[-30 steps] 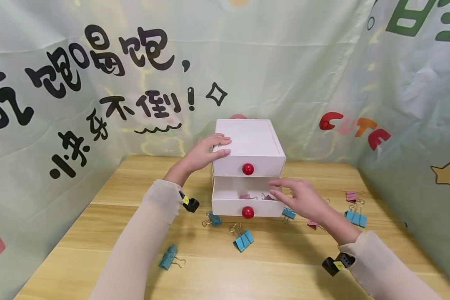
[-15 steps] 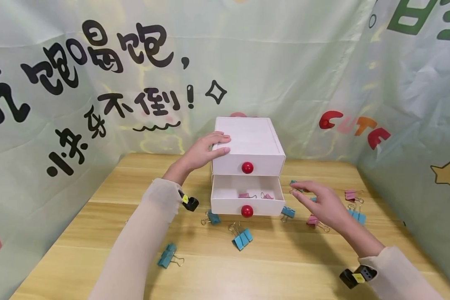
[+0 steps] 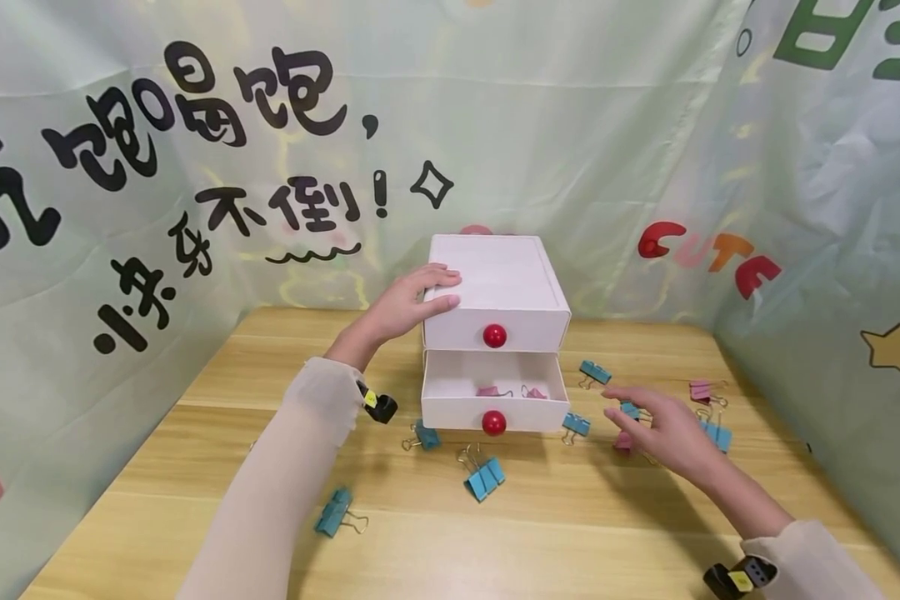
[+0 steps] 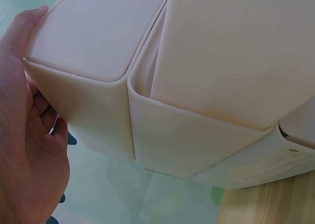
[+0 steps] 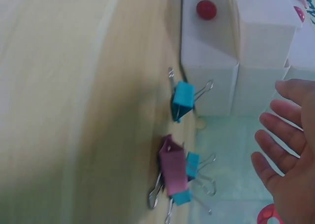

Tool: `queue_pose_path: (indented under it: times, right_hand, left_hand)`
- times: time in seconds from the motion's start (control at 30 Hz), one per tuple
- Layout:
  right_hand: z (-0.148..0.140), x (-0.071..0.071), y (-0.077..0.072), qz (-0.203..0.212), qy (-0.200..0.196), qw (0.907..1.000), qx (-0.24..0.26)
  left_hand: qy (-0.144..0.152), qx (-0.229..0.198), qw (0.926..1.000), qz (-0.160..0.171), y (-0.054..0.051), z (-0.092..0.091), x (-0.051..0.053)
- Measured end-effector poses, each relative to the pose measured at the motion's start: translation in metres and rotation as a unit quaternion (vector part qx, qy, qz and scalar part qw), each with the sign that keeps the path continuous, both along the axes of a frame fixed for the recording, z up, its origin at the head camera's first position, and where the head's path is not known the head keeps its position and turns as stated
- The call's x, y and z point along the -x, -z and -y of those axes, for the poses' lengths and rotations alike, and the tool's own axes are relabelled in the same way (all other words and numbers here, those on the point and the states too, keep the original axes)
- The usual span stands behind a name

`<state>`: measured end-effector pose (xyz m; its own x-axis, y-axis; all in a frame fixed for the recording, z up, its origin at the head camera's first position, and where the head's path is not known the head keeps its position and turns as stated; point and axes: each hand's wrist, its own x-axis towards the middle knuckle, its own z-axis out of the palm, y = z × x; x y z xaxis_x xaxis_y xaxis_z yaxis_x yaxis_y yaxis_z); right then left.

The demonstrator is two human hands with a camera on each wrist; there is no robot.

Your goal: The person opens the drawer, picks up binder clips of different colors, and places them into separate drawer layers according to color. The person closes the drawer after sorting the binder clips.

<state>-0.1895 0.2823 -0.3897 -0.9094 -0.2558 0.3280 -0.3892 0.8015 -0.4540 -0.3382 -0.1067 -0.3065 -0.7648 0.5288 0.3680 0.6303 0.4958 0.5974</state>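
My left hand (image 3: pixel 412 304) rests on the top left edge of a white two-drawer box (image 3: pixel 495 271); in the left wrist view some fingers lie against its side. The lower drawer (image 3: pixel 457 414) is pulled out and holds two pink binder clips (image 3: pixel 489 391). My right hand (image 3: pixel 667 429), holding nothing, hovers right of the drawer with fingers apart. Beneath and around it lie a pink binder clip (image 5: pixel 173 170), partly hidden in the head view, and a blue binder clip (image 3: pixel 630 410). Another blue binder clip (image 5: pixel 183 96) sits beside the box.
Several more binder clips lie on the wooden table (image 3: pixel 420 550): a blue clip (image 3: pixel 485 478) before the drawer, a blue clip (image 3: pixel 335 512) at front left, a pink clip (image 3: pixel 701 391) at right. A printed cloth (image 3: pixel 555 150) encloses the table's back and sides.
My right hand has moved away from the open lower drawer to the right, uncovering the second pink binder clip inside and a blue one beside the box. My left hand has stayed on the box.
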Motion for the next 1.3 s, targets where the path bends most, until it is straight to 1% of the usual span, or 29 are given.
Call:
queue_pose_path:
  times: [0.17,0.3,0.4,0.57,0.87,1.07,1.3]
  right_hand:
    - [-0.011,-0.003,0.007,0.013,0.015,0.9994,-0.029]
    - [-0.018,-0.003,0.011,0.023,0.022,0.9987,-0.040]
    - [-0.022,-0.002,0.015,0.035,0.026,0.9980,-0.045]
    - [-0.029,-0.003,0.024,0.051,0.028,0.9959,-0.069]
    - [-0.031,-0.001,0.039,0.084,0.046,0.9909,-0.094]
    - [-0.030,0.004,0.044,0.086,0.059,0.9889,-0.105]
    - [-0.032,0.005,0.042,0.094,0.073,0.9872,-0.106]
  left_hand:
    - [0.000,-0.001,1.0000,0.005,0.000,-0.002,0.000]
    - [-0.001,-0.001,1.0000,0.007,0.000,-0.002,0.000]
    - [-0.002,0.002,1.0000,0.008,0.000,-0.001,0.000]
    - [-0.004,0.006,0.9999,0.008,0.000,-0.001,-0.001]
    - [-0.005,0.005,0.9999,0.012,0.001,0.001,-0.001]
    - [-0.004,0.003,0.9999,0.014,0.001,0.001,-0.002]
    - [-0.005,0.000,0.9999,0.011,-0.002,0.000,-0.002]
